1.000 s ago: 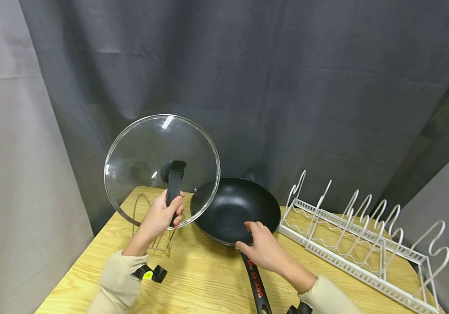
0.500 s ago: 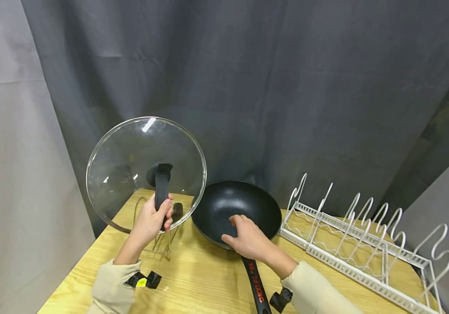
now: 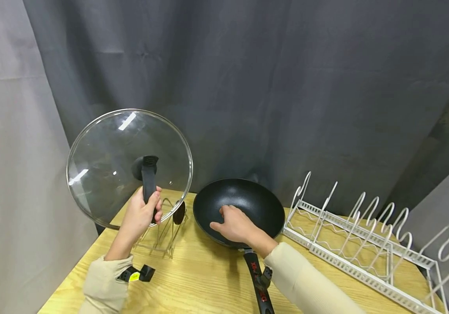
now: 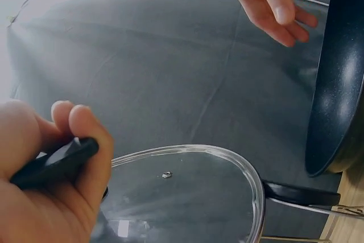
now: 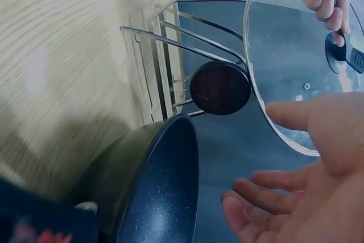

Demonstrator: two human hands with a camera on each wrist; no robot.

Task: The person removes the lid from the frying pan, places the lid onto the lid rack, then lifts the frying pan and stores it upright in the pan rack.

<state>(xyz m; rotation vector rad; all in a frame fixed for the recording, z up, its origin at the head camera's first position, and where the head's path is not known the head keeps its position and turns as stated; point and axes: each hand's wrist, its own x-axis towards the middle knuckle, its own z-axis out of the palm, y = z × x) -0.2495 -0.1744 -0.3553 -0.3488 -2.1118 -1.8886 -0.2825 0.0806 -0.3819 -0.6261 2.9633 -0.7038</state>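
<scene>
My left hand (image 3: 138, 216) grips the black handle (image 3: 149, 179) of a large clear glass lid (image 3: 103, 148) with a metal rim, raised nearly upright at the left. Behind the lid's lower right edge, a dark round disc (image 5: 220, 88) sits on a small wire rack (image 5: 190, 48). A black wok (image 3: 257, 203) rests on the table, its lettered handle (image 3: 263, 301) pointing toward me. Over the wok's near side hovers my right hand (image 3: 236, 224), holding nothing; its fingers are relaxed and its thumb is apart in the right wrist view.
A long white wire rack (image 3: 350, 265) with several upright loops stands to the right of the wok. Dark grey curtain (image 3: 248, 87) hangs behind the wooden table (image 3: 205, 283), and pale cloth (image 3: 8, 174) hangs at the left.
My left hand has carried the lid leftward, uncovering more of the wok and the dark disc on the wire rack. My right hand has also shifted left over the wok.
</scene>
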